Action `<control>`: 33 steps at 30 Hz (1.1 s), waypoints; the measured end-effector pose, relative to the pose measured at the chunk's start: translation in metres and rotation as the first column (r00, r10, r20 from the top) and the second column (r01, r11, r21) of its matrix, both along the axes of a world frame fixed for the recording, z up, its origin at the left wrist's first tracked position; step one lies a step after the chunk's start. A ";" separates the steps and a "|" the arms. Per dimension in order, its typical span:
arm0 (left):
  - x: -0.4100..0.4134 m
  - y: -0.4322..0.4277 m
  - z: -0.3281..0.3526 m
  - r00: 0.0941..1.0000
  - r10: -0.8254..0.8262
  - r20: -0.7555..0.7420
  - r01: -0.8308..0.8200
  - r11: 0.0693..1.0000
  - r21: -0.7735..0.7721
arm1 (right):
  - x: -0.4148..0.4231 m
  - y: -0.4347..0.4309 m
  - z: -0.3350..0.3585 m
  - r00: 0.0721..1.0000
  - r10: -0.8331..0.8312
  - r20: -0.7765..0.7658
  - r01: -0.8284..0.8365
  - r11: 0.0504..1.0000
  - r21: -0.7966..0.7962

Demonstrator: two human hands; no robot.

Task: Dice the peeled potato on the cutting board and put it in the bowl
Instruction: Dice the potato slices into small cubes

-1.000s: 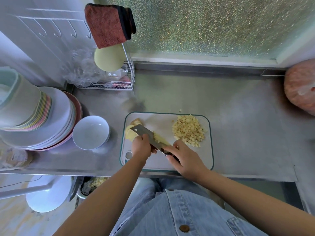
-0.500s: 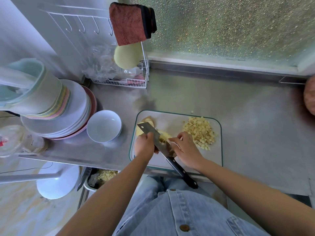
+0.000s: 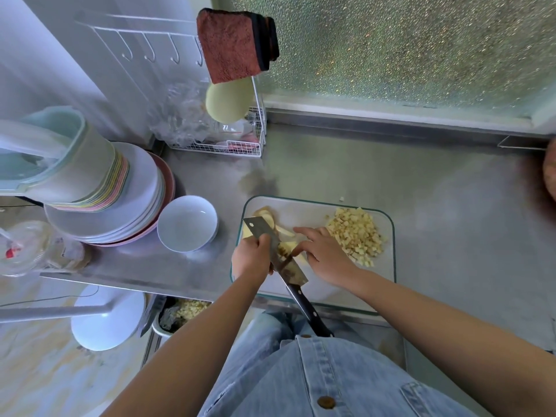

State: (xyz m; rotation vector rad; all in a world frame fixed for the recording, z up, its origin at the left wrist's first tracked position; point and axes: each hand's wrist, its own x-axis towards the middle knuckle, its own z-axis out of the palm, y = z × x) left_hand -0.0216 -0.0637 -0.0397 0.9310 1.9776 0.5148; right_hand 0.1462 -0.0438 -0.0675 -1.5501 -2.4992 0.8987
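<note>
While the left hand (image 3: pixel 251 261) grips the knife (image 3: pixel 261 233) by its blade and the right hand's (image 3: pixel 326 257) spread fingers (image 3: pixel 304 231) brush potato strips (image 3: pixel 288 245) on the cutting board (image 3: pixel 319 211) (seemingly against the edge), a slip could cut.

The person wears a light-blue denim shirt (image 3: pixel 331 380) with pale double stitching down the front and round brown buttons (image 3: pixel 325 402). A stitched pocket (image 3: pixel 421 395) edge shows on its right side, above faded light-blue jeans (image 3: pixel 264 335). The forearms (image 3: pixel 192 341), the left hand (image 3: pixel 251 260) and the right hand (image 3: pixel 326 257) are bare.
</note>
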 end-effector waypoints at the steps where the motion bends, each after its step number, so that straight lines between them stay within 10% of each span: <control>1: -0.002 0.000 0.001 1.000 0.004 -0.005 -0.004 1.000 0.001 | -0.001 0.002 -0.001 1.000 0.024 0.017 -0.024 1.000 -0.002; 17: -0.001 0.007 0.011 0.986 0.149 -0.071 -0.137 0.979 0.149 | -0.009 0.018 0.003 0.998 -0.037 -0.059 0.031 0.994 -0.106; 26: 0.010 0.018 0.020 0.965 0.259 -0.036 -0.241 0.935 0.258 | 0.004 0.016 0.027 0.903 -0.025 -0.430 0.032 0.999 0.007; 33: 0.052 0.031 0.015 0.968 0.190 0.161 -0.212 0.969 0.130 | 0.035 -0.008 0.034 0.978 0.033 -0.205 -0.057 0.992 -0.113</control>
